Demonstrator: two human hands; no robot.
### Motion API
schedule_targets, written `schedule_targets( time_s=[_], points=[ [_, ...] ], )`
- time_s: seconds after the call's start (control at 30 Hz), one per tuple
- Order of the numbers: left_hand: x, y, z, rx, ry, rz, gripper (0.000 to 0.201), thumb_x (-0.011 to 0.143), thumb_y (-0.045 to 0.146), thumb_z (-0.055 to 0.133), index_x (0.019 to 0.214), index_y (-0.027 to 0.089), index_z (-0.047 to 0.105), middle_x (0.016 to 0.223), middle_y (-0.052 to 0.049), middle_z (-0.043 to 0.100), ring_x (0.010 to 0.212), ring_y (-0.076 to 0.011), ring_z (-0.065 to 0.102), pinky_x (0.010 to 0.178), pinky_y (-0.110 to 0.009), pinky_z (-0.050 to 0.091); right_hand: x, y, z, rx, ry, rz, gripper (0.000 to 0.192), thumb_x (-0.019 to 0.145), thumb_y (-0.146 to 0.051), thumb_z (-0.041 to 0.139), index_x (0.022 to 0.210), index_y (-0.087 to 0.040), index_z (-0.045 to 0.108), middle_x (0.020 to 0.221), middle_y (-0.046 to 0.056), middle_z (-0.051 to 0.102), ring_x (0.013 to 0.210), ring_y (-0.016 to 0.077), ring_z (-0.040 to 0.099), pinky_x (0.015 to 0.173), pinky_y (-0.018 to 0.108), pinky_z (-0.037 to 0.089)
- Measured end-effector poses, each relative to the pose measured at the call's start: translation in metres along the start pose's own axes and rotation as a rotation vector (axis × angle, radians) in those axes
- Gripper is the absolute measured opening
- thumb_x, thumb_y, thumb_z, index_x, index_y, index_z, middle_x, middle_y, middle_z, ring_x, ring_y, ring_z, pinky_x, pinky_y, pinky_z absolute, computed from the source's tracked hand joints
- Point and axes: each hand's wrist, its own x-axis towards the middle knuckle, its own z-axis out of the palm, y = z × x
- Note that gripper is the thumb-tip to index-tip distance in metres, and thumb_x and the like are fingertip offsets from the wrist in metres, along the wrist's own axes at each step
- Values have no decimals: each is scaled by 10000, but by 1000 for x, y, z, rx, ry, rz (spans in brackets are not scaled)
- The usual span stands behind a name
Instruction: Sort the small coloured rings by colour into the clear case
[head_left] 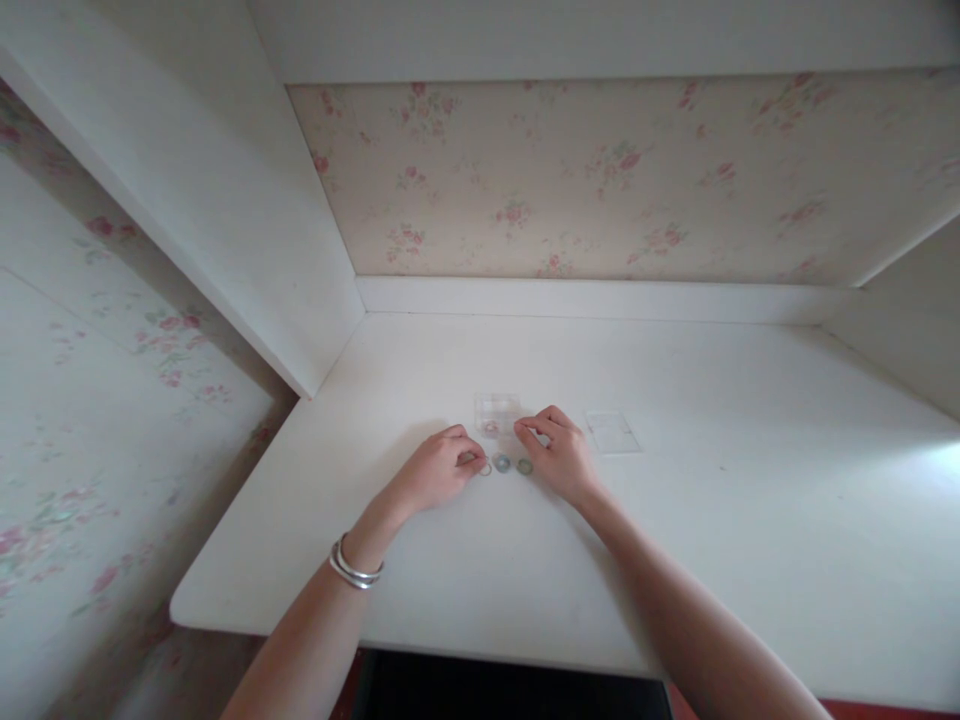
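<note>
A small clear plastic box [496, 403] sits on the white desk in front of me, with a pinkish ring [490, 430] showing at its near left part. My left hand [442, 465] is closed in a pinch at the edge of a thin ring [487, 468] on the desk. Thumb and forefinger of my right hand [559, 452] come together at the right edge of the box. Between the hands lie a grey-blue ring [502, 463] and a greenish ring [524, 466], both too small to see in detail.
A flat clear square lid [613, 433] lies to the right of my right hand. White panels [315, 330] and a floral-papered back wall [555, 190] enclose the desk [735, 520]. Below its front edge is a dark surface [510, 688].
</note>
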Motion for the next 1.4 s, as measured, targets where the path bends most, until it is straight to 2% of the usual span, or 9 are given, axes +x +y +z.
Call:
schedule_targets(
  time_s=[0.33,0.57,0.8,0.93,1.13,1.3,1.4],
  points=[
    [11,5,5,8,242,3,197,872,312,510,877,194,668,776,3,555,612,-94,492,598,-219,407,-9,-12,-2,-85,-52,-140,216,885,-289,480,841,-228,683,742,8,577,648,110,511,646,238,384],
    [25,1,16,81,363,35,209,892,297,479,910,197,661,843,-15,595,740,-114,554,718,-225,456,-17,-27,-4,-261,-200,-317,222,899,-236,457,846,-215,671,720,8,590,691,111,521,702,251,318],
    [24,1,18,175,331,17,236,909,235,431,1008,230,644,928,-25,612,832,-131,588,808,-253,476,-25,-40,2,-419,-328,-426,216,890,-260,468,794,-208,654,752,18,596,737,136,502,702,302,254],
    [18,5,9,169,393,33,244,916,224,409,1054,214,609,958,-41,618,891,-148,586,827,-270,474,-25,-40,3,-449,-369,-418,218,886,-278,483,772,-194,648,775,27,595,755,138,497,697,308,242],
    [12,1,5,163,380,31,213,901,205,431,1009,210,614,955,-35,626,881,-147,587,798,-269,479,-27,-40,8,-423,-413,-405,215,906,-232,458,789,-196,635,793,23,592,769,135,504,710,300,254],
    [10,1,5,153,364,25,217,900,193,426,1010,207,613,957,-36,623,890,-148,582,808,-274,473,-27,-41,9,-418,-428,-459,210,916,-212,435,822,-190,622,811,41,598,771,149,514,713,303,272],
    [9,2,6,148,348,14,212,902,203,427,1009,213,611,964,-35,621,892,-148,580,808,-275,472,-24,-37,4,-378,-379,-436,210,919,-210,428,850,-195,626,811,45,596,772,147,516,724,294,286]
  ],
)
